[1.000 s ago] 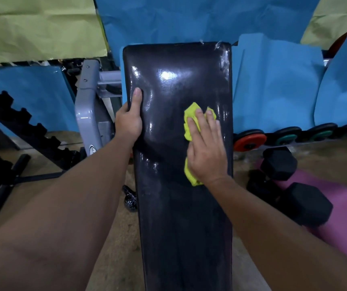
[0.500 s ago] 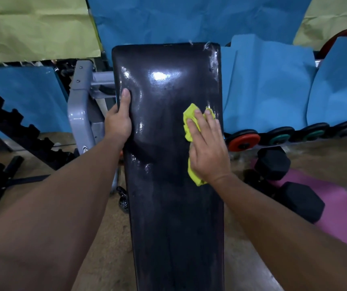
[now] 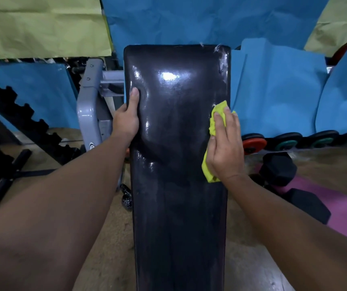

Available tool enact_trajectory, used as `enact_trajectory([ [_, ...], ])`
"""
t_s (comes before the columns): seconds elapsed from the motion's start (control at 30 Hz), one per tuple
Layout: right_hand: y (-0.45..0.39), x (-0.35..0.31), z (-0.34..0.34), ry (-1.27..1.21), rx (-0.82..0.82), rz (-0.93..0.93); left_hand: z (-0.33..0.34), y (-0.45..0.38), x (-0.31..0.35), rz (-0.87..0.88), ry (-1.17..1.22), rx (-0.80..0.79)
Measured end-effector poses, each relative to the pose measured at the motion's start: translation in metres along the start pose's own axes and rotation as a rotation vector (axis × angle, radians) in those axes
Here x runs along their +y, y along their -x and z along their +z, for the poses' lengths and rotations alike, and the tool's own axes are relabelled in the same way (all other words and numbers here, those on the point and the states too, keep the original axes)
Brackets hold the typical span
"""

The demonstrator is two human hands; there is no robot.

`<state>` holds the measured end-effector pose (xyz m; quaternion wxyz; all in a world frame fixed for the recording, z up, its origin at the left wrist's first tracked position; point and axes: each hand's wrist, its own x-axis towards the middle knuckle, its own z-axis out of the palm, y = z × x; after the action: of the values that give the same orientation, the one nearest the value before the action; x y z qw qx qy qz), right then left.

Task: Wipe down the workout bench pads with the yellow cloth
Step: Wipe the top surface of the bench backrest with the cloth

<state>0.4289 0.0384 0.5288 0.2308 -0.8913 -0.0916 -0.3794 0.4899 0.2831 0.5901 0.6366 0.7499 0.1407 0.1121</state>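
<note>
Right hand (image 3: 225,148) fingers (image 3: 218,124) straight, laid flat on the yellow cloth (image 3: 214,122), pressing it onto the black bench pad (image 3: 179,164) at the pad's right edge, about 3 o'clock from pad centre; nothing curled round the cloth as far as visible. Cloth sticks out past the fingertips at 12 o'clock and below the heel of the hand at 7 o'clock; rest is hidden under the palm. Left hand (image 3: 126,120) grips the pad's left edge at roughly 10 o'clock from pad centre, thumb lying along the top surface, other fingers wrapped over the side out of sight. Pad surface glossy, wet-looking highlights near the far end, scuffed patch at the far right corner. Grey metal frame (image 3: 88,114) just beside the left hand at 9 o'clock. Black toothed rack (image 3: 32,120) farther left. Floor at 3 to 4 o'clock of the pad: black hex dumbbells (image 3: 279,169) on a pink mat (image 3: 340,211), row of weight plates (image 3: 254,143) against blue sheets (image 3: 277,89). Yellow-green sheet (image 3: 40,26) at 11 o'clock, wooden floor (image 3: 109,238) beneath.
</note>
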Motion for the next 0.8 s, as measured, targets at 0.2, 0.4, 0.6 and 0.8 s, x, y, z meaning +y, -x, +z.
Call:
enact_trajectory([
  [0.2,0.012,-0.019,0.006,0.026,-0.016,-0.054,-0.001,0.01,-0.016,0.093,0.024,-0.023],
  [0.4,0.017,-0.004,0.006,-0.009,0.02,0.002,-0.003,0.011,-0.019,0.016,0.036,-0.013],
  [0.6,0.009,-0.033,0.016,0.026,0.028,-0.041,0.002,0.012,-0.021,0.057,0.051,0.005],
  [0.8,0.027,-0.004,0.007,0.071,0.004,-0.087,0.003,0.021,-0.015,0.032,0.053,0.027],
])
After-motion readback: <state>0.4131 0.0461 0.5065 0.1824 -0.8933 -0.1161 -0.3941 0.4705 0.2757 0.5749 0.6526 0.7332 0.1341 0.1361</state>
